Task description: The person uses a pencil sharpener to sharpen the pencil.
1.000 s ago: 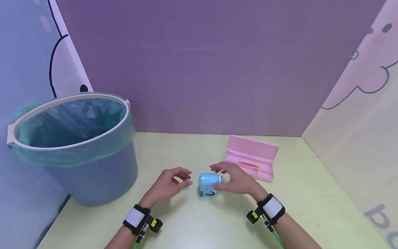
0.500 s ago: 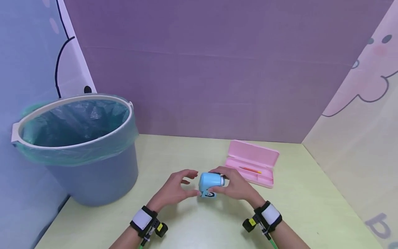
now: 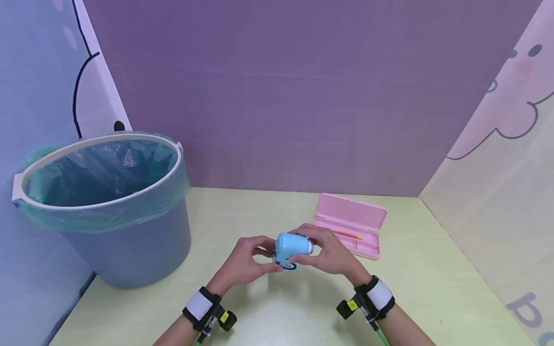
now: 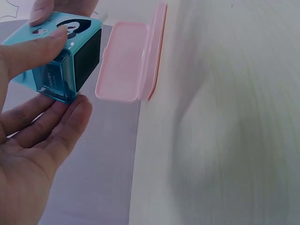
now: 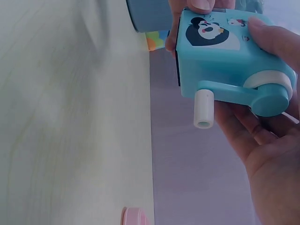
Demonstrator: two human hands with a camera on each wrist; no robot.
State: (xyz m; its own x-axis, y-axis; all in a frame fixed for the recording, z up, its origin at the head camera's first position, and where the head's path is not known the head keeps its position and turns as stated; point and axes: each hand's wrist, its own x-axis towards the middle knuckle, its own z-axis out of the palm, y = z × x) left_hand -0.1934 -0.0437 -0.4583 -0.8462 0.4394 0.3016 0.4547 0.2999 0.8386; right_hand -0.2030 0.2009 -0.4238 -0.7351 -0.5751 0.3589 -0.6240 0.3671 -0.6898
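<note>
A light blue hand-crank pencil sharpener (image 3: 291,245) with a panda print is held above the table between both hands. My right hand (image 3: 331,252) grips its crank end, thumb on the printed face and fingers on the far side. In the right wrist view the crank's white knob (image 5: 204,108) shows. My left hand (image 3: 244,263) holds the opposite end, with its thumb on the printed face and its fingertips at the far side. A see-through blue shavings drawer (image 4: 54,77) shows between that thumb and fingers in the left wrist view.
Behind the right hand an open pink pencil case (image 3: 352,211) lies on the table (image 3: 242,206), with an orange pencil (image 3: 349,235) in it. On the left stands a large grey-blue bin (image 3: 138,254) lined with a green bag. Walls border the table's back and right.
My right hand has closed round the pencil sharpener and raised it from the table. My left hand has moved right and taken hold of its other end.
</note>
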